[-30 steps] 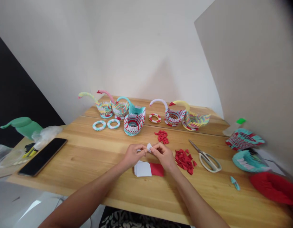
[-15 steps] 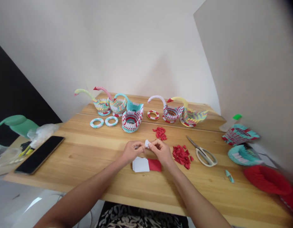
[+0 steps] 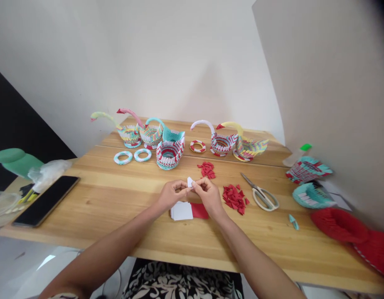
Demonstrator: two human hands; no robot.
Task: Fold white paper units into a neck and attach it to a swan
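Drawn closer together since half a second ago, my left fingers [image 3: 183,192] and right fingers [image 3: 198,189] pinch a small folded white paper piece [image 3: 189,181] above the brown wooden tabletop [image 3: 117,195], near a stack of white rectangular paper sheets [image 3: 183,211] and heaped red folded-paper triangles [image 3: 234,198].

Your one view comes from a camera worn on your head, facing forward and down across the table [image 3: 123,195]. It sits above and behind your hands: your left hand [image 3: 171,194] and right hand [image 3: 209,198] show near the middle, beyond your forearms [image 3: 117,241]. Your lap [image 3: 179,286] lies closest, along the bottom edge, and the wall [image 3: 167,58] fills the top. The wide frame reaches the phone [image 3: 47,201] at your left and the green bottle cap [image 3: 306,147] at your right.
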